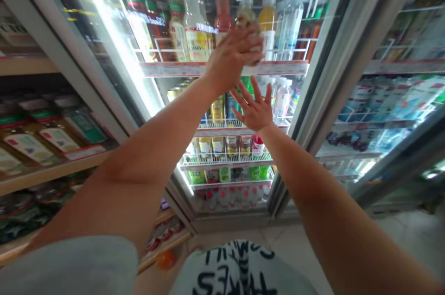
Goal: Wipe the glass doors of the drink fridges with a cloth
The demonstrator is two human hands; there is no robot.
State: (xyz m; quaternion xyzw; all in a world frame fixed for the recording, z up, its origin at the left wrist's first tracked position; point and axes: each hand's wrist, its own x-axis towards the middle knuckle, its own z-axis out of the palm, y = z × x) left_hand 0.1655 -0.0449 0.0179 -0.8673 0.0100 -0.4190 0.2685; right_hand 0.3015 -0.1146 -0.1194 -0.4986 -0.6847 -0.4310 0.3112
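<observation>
My left hand is raised to the upper wire shelf of an open drinks cooler and is wrapped round a bottle with a pale cap, which is blurred by motion. Other bottles stand beside it: a red-pink one to the left and an orange one to the right. My right hand hovers lower, in front of the second shelf, palm forward and fingers spread, holding nothing. Cans stand just behind it.
The glass cooler door stands swung out to the left. Lower wire shelves hold small bottles and cans. A wooden shelf unit with bottles is on the left. A second closed cooler is on the right.
</observation>
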